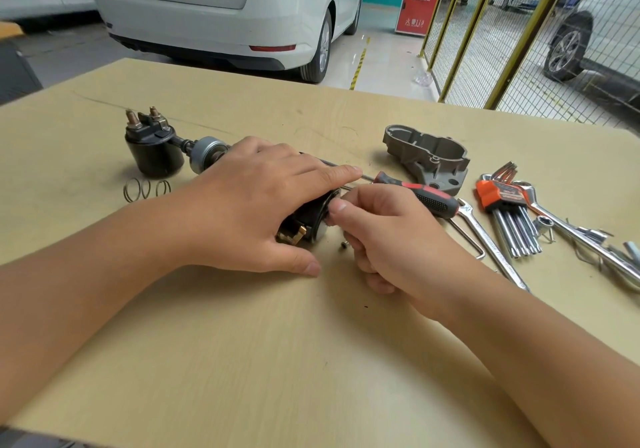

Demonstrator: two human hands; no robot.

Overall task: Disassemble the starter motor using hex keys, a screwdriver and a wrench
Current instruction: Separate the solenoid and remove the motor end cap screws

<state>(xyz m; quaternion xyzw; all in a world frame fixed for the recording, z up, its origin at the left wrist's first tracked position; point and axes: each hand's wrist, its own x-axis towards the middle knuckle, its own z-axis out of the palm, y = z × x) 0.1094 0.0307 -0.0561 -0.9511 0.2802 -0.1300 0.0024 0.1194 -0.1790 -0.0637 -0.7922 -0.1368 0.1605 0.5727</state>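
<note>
lying across the middle of the table (104, 302), under the left hand (256, 205): the starter motor body (308, 219), dark, with brass parts showing at its near end. left hand pressing down on the motor body, fingers stretched flat over it, index finger pointing to the right, thumb resting on the table just in front of the motor; grip wide, not curling around anything. right hand (381, 236) sitting just to the right of the motor body, fingers curled in, thumb and index finger pinching something small at the end cap of the motor; too small and too hidden to be telling what exactly. lying just beside the motor end, under the right hand: a small screw (343, 245).

to the left of the motor body: the solenoid (154, 146) with two threaded studs, a gray round piece just beside it, and a spring (147, 189) in front of the solenoid. behind and right of the motor body: the screwdriver (420, 196) with red and black handle, and further behind it the gray housing (427, 156). well to the right of the motor body: the hex keys (507, 212) in an orange holder, the wrench (491, 243) lying near them, and other shiny tools at the table edge.
</note>
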